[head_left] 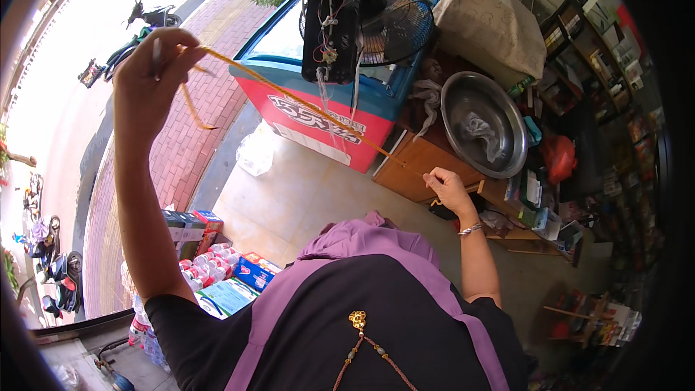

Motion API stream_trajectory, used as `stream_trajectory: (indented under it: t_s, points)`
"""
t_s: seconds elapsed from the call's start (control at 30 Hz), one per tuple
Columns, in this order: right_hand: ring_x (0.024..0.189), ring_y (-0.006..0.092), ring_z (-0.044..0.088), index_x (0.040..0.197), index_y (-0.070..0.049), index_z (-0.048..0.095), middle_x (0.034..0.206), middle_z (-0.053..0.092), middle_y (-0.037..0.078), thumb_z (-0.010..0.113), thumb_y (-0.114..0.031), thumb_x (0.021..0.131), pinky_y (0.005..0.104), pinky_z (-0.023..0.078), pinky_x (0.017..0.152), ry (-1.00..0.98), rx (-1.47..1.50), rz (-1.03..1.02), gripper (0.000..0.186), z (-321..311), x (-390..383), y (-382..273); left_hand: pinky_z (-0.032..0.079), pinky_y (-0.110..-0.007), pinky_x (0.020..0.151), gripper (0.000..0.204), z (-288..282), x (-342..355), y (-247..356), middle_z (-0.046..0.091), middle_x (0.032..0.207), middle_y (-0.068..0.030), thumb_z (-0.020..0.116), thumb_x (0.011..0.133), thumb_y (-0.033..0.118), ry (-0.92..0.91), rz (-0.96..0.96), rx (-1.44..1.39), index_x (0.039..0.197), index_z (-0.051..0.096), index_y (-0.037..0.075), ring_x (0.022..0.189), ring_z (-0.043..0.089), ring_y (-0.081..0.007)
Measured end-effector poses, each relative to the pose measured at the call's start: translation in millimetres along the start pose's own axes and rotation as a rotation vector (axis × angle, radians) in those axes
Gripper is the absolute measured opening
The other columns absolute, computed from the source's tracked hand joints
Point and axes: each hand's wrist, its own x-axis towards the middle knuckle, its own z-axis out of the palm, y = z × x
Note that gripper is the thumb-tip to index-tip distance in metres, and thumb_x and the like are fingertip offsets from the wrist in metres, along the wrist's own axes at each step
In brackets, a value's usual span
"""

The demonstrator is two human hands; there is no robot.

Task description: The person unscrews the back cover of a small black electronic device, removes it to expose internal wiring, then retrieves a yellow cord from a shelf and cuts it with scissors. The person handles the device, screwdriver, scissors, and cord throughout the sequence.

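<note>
A thin yellow-orange cord (311,107) runs taut and slanting between my two hands. My left hand (152,72), raised high on the left, pinches its upper part, and a loose tail dangles below the fingers. A short silvery thing (156,58) shows at that hand's fingers; I cannot tell whether it is a ring or a tool. Lower and to the right, my right hand (450,192) is closed on the cord's other part, with a small bit of yellow showing under the fingers. A bracelet (469,229) circles the right wrist.
A red and blue chest freezer (318,127) stands ahead, bearing a black fan (394,22) with exposed wiring. Right of it are a metal basin (452,127), a covered box (489,18) and a wooden cabinet (423,166). Packaged drinks (213,264) are stacked at lower left.
</note>
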Motion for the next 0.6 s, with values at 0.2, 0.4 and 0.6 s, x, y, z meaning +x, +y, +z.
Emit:
stream_trajectory:
  t_s: [0.2,0.4,0.6]
  points:
    - [0.064,0.0134,0.057,0.083,-0.001,0.058,0.068,0.057,0.005,0.062,-0.019,0.090,0.0284,0.047,0.061,-0.059,0.144,0.061,0.020,46.5,-0.9,46.7,0.042,-0.020,0.054,0.012,29.0,37.7,32.5,0.060,0.069,-0.0014,0.068,0.087,0.012,-0.213,0.284,0.062,0.096,0.061,0.008,0.061,0.056,-0.0061]
    - [0.088,0.0166,0.060,0.096,0.001,0.060,0.095,0.062,0.010,0.061,-0.012,0.088,0.0298,0.048,0.077,-0.054,-0.295,-0.172,0.016,72.7,-1.9,22.7,0.048,-0.026,0.057,0.014,60.1,48.9,48.8,0.063,0.069,-0.0070,0.073,0.082,0.015,-0.400,0.479,0.013,0.084,0.062,0.005,0.062,0.063,-0.0151]
    - [0.115,0.0228,0.055,0.131,-0.001,0.047,0.121,0.057,0.015,0.060,-0.009,0.091,0.0341,0.044,0.100,0.049,0.489,-0.549,0.043,34.0,32.0,-171.5,0.044,-0.032,0.055,0.021,99.3,57.2,52.2,0.057,0.067,-0.0093,0.076,0.077,0.017,-0.598,0.483,-0.106,0.085,0.062,0.003,0.058,0.057,-0.0229]
